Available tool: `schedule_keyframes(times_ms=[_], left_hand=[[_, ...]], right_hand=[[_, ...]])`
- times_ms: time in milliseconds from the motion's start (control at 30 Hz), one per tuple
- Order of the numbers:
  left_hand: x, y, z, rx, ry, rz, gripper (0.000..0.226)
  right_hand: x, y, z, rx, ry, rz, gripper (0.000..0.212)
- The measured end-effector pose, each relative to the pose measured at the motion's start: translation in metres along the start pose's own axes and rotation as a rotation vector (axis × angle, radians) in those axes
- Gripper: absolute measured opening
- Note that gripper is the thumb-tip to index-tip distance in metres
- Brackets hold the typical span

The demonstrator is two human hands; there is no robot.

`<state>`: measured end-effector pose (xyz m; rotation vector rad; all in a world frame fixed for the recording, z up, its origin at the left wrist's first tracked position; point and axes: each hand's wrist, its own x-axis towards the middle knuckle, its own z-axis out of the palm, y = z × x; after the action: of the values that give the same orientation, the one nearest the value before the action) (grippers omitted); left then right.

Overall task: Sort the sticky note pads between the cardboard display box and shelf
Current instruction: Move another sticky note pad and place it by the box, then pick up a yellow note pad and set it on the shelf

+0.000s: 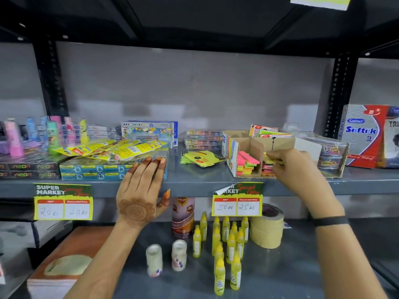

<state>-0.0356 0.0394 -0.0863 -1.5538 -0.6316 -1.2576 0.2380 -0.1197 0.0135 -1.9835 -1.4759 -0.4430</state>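
standing at the far left of the grey shelf [194, 180] is a cluster of pastel bottles [49, 134], with dark neon boxes [23, 169] in front of them. just right of those lie teal boxes [92, 169] with yellow packets [112, 149] piled on top. the left hand [140, 190] rests flat with fingers spread, its fingertips [151, 161] on the right end of the teal boxes and its palm over the shelf edge; it grips nothing. a yellow price label [63, 201] hangs from the shelf edge to the left of that hand. near the middle of the shelf a few loose yellow sticky note packs [201, 158] lie flat, apart from the box. right of them sits the cardboard display box [244, 145], open at the top, holding pink, green and orange sticky note pads [247, 164] stacked on edge in its left compartment. the right hand [295, 167] reaches into the right compartment, its fingers pinched on a yellow pad [268, 159] there; more pads show beneath it. a black band [330, 221] circles that wrist. a second price label [237, 199] hangs below the box. further right stands a softek carton [364, 134]. on the lower shelf stand yellow glue bottles [226, 240] beside rolls of tape [267, 227].
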Motion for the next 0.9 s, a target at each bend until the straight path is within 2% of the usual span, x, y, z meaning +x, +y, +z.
schedule_keyframes(times_ms=[33,133,167,233,300,367,433,667,800,900], left_hand=[[0.0,0.0,0.0,0.002,0.0,-0.001,0.054],[0.0,0.0,0.0,-0.012,0.002,-0.003,0.053],[0.0,0.0,0.0,-0.017,0.006,-0.004,0.053],[0.0,0.0,0.0,-0.022,0.011,-0.006,0.053],[0.0,0.0,0.0,-0.02,0.007,-0.005,0.053],[-0.001,0.0,0.0,-0.011,-0.007,-0.006,0.054],[-0.002,-0.001,0.001,0.0,-0.016,-0.005,0.054],[-0.001,0.0,0.001,-0.01,0.0,-0.011,0.054],[-0.001,0.0,0.001,-0.009,0.0,-0.006,0.054],[-0.001,-0.001,0.001,-0.018,0.001,-0.006,0.054]], right_hand=[[-0.003,-0.007,-0.003,0.016,0.073,-0.003,0.032],[-0.017,-0.043,-0.008,0.18,0.475,-0.142,0.031],[-0.019,-0.058,-0.006,0.231,0.519,-0.215,0.034],[-0.015,-0.084,0.006,0.244,0.357,-0.349,0.043],[-0.003,-0.102,0.029,0.143,0.052,-0.422,0.047],[0.011,-0.108,0.051,0.0,-0.141,-0.462,0.04],[0.025,-0.109,0.062,-0.048,-0.238,-0.445,0.032],[0.044,-0.102,0.077,-0.109,-0.125,-0.426,0.03],[0.033,-0.103,0.071,-0.121,0.1,-0.448,0.026],[0.018,-0.105,0.044,0.014,0.287,-0.455,0.015]])
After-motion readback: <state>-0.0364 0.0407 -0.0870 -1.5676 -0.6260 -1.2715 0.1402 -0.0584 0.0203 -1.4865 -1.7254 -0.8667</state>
